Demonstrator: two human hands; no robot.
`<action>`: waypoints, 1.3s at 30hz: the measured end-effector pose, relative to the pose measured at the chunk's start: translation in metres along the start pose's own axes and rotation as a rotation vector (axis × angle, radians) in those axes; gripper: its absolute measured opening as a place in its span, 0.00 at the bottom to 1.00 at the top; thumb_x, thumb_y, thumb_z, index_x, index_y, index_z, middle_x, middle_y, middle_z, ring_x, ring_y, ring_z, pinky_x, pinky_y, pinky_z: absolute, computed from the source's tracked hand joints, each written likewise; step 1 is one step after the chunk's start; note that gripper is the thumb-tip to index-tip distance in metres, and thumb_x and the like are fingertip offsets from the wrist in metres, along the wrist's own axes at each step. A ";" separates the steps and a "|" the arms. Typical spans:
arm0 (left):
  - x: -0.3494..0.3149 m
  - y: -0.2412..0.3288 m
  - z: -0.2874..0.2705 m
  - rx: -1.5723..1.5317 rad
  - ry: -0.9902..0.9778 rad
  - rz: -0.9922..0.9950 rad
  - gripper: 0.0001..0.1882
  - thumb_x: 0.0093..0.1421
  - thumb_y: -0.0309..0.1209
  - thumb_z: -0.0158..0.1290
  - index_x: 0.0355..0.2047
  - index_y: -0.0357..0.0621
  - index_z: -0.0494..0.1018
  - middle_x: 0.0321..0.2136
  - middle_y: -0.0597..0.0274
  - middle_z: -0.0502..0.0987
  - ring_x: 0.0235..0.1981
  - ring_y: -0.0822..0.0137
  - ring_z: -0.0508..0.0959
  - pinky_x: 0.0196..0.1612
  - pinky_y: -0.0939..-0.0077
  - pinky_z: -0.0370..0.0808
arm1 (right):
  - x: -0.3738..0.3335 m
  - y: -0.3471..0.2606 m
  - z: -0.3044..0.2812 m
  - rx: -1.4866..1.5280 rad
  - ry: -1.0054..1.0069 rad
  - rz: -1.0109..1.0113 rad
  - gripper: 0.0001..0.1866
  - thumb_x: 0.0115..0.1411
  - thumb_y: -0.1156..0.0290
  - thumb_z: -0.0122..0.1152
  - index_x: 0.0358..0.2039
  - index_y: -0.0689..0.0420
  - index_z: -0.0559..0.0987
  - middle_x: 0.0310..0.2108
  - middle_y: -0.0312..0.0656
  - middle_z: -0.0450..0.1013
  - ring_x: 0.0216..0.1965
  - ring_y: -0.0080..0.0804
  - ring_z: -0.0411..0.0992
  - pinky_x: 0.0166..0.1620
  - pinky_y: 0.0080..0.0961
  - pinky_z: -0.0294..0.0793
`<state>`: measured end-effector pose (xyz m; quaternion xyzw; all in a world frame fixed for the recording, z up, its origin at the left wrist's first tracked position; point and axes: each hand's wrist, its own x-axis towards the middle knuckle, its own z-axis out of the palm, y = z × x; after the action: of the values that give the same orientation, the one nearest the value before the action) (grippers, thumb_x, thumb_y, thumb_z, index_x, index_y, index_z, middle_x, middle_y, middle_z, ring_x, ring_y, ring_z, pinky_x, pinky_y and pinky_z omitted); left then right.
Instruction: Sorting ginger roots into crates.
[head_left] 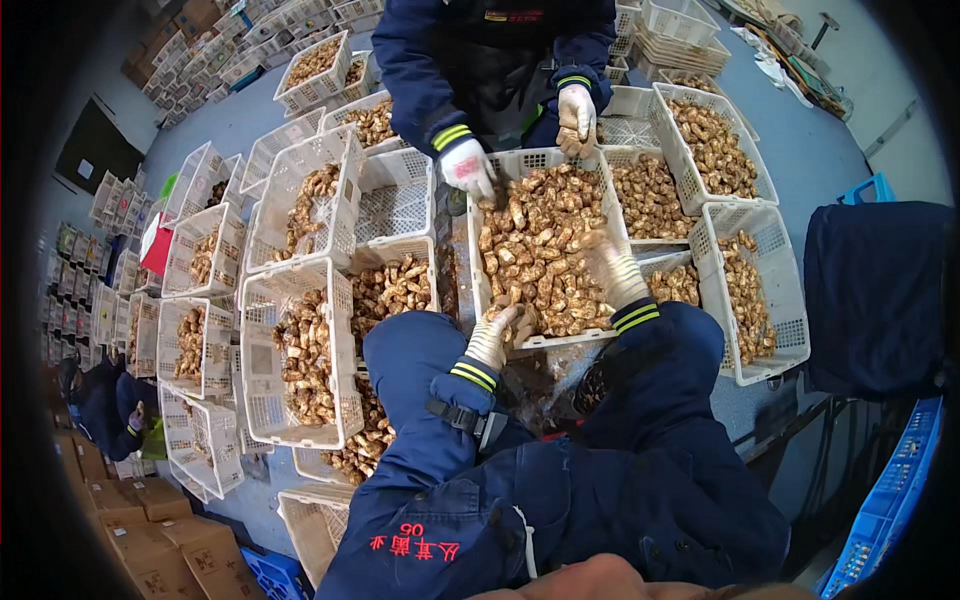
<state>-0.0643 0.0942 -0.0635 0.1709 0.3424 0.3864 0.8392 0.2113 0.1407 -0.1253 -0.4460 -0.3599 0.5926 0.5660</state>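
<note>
A white plastic crate between my knees is filled with brown-and-cream mushrooms. At its near left corner, my left hand, in a pale striped glove with soiled fingers, curls round a mushroom. My right hand, gloved alike, hangs over the right side of the same crate; motion smears its fingers, so their grip is unclear. Across from me, a person's gloved hand touches the crate's far left corner. That person's other gloved hand is above the far edge, its fingers bent downward.
Crates of mushrooms crowd my left, some stacked. More stand at the right, including a tilted crate. A dark cloth-covered object is at far right, above a blue plastic crate. Cardboard boxes lie lower left; another person is beyond.
</note>
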 end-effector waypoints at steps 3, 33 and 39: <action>-0.003 0.000 -0.008 0.009 -0.010 0.011 0.17 0.56 0.29 0.54 0.46 0.48 0.65 0.37 0.58 0.73 0.37 0.61 0.76 0.39 0.68 0.78 | -0.001 -0.015 -0.017 0.250 0.281 -0.065 0.16 0.57 0.71 0.55 0.45 0.64 0.70 0.37 0.43 0.72 0.38 0.32 0.71 0.44 0.25 0.73; -0.011 0.005 -0.020 0.071 0.158 0.068 0.19 0.56 0.27 0.54 0.46 0.41 0.62 0.29 0.57 0.72 0.27 0.64 0.75 0.27 0.75 0.74 | -0.044 -0.081 0.015 0.222 0.813 -0.279 0.23 0.58 0.56 0.54 0.48 0.58 0.71 0.46 0.46 0.67 0.46 0.32 0.66 0.50 0.28 0.65; -0.001 -0.004 -0.017 0.108 0.170 0.091 0.19 0.56 0.28 0.54 0.47 0.42 0.63 0.31 0.57 0.73 0.28 0.64 0.76 0.28 0.74 0.76 | -0.042 -0.038 0.071 -1.254 -0.077 0.171 0.21 0.58 0.63 0.54 0.50 0.59 0.71 0.46 0.46 0.73 0.47 0.42 0.71 0.51 0.31 0.68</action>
<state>-0.0750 0.0908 -0.0774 0.1978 0.4247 0.4183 0.7782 0.1571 0.1089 -0.0604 -0.6983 -0.6220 0.3278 0.1344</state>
